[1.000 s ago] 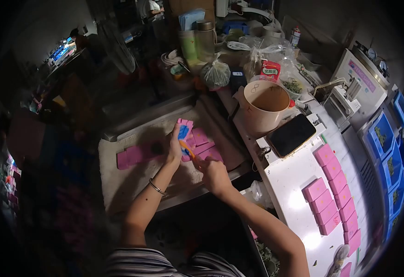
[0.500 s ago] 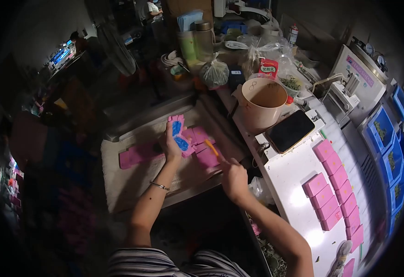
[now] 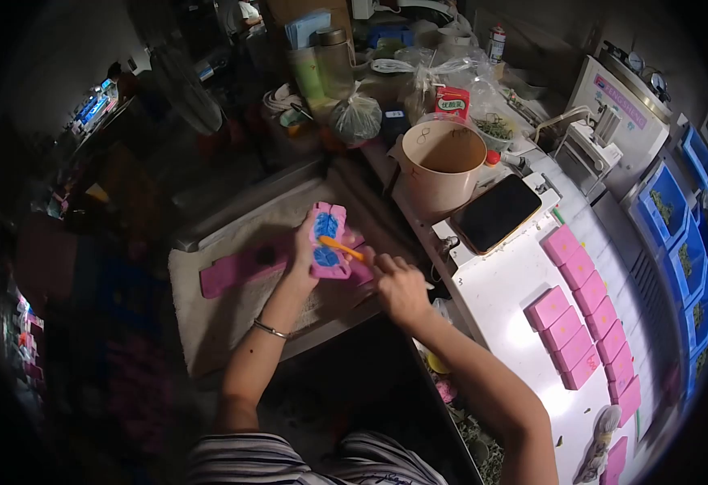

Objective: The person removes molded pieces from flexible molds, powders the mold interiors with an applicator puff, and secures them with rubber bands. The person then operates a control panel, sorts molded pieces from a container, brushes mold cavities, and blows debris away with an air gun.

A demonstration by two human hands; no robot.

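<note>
My left hand (image 3: 304, 252) is closed around a pink rubber mold (image 3: 331, 273), tilted up to face me. Two blue leaf-like shapes (image 3: 327, 257) show in its inner face. My right hand (image 3: 401, 291) grips a thin orange stick-like tool (image 3: 344, 248). The tool's tip lies over the middle of the mold, between the blue shapes; whether it touches cannot be made out. Below both hands, more pink blocks (image 3: 236, 272) rest on a pale towel (image 3: 194, 323) in a shallow tray, partly hidden by my hands.
On the white worktop (image 3: 491, 311) at right stand rows of pink blocks (image 3: 564, 327), a dark-screened phone or tablet (image 3: 497, 213) and a beige bucket (image 3: 443, 184). Bagged goods (image 3: 357, 121) sit behind. Blue bins (image 3: 667, 206) line the right side. A person (image 3: 249, 14) is far back.
The orange tool has moved left and now reaches over the mold. The mold has turned more upright. My head view has shifted slightly.
</note>
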